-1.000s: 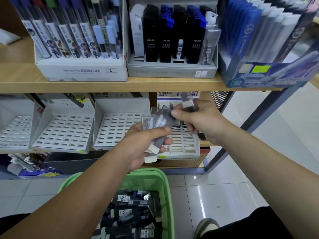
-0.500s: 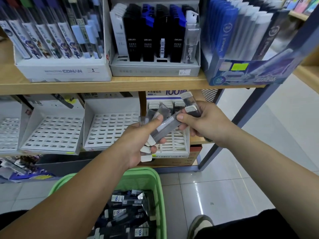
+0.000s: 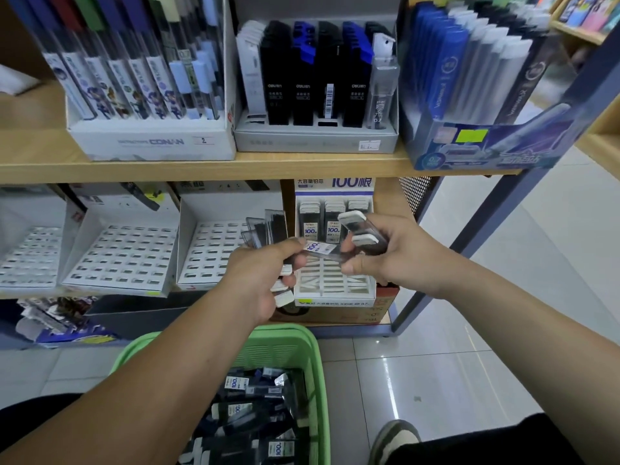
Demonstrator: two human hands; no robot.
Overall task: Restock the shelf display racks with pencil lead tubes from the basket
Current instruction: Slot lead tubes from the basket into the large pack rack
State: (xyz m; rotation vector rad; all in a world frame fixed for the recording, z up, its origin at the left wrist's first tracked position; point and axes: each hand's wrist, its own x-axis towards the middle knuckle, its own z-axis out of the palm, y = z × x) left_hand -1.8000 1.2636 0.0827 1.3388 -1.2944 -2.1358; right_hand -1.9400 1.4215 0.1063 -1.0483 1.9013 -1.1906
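Shelf: wooden shelf (image 3: pixel 201 167) above white slotted display racks (image 3: pixel 124 256)
Floor: glossy pale tiles (image 3: pixel 469 364); green basket (image 3: pixel 275 332) holds pencil lead tubes (image 3: pixel 255 407)
Hands: left hand (image 3: pixel 265 276) grips several tubes; right hand (image 3: pixel 399 256) grips others

Basket (image 3: pixel 275 350) cut by bottom edge; far-left rack (image 3: pixel 30 256) blurred.

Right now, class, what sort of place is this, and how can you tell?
Likely a stationery shop: display boxes on a shelf, a price tag, a basket of lead tubes.
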